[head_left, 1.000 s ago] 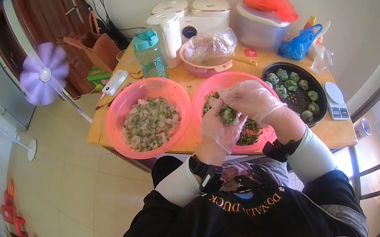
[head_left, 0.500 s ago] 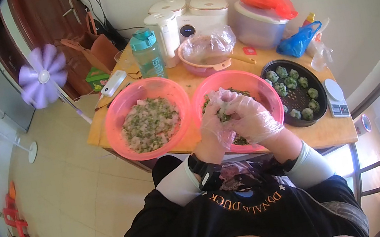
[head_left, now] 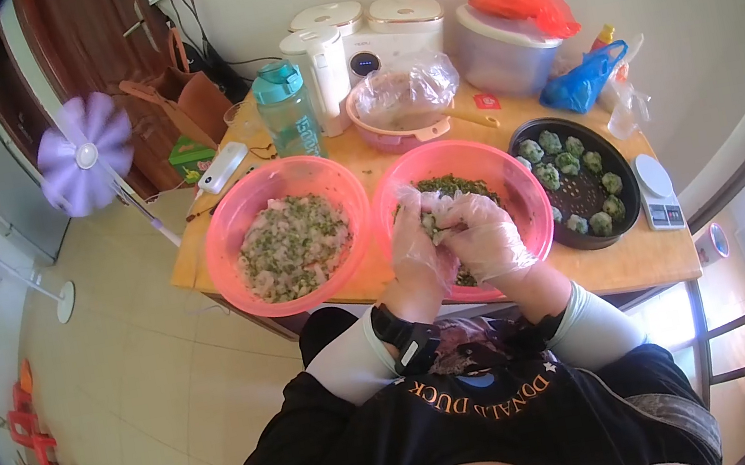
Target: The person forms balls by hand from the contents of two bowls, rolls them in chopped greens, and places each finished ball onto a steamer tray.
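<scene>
Over the right pink bowl (head_left: pixel 527 205), which holds dark green bits, my two hands meet in clear plastic gloves. My left hand (head_left: pixel 417 246) is curled around a small greenish-white lump (head_left: pixel 432 224). Fingers of my right hand (head_left: pixel 485 235) press together against the same lump from the right. To the left, the other pink bowl (head_left: pixel 221 249) contains a pale mixture with chopped green pieces (head_left: pixel 293 246). On the right, a round black pan (head_left: pixel 629 187) with a perforated base carries several green-coated balls (head_left: pixel 568 163).
A digital scale (head_left: pixel 657 187) lies right of the pan. Behind the bowls stand a teal bottle (head_left: pixel 287 113), a white pitcher (head_left: pixel 323 77), a pink basin (head_left: pixel 405 132) with plastic film, and a lidded tub (head_left: pixel 505 50). A purple fan (head_left: pixel 87 155) is at the left.
My right hand has shifted slightly left and down, and its fingers have turned over the lump. More of the green bits behind my hands now shows.
</scene>
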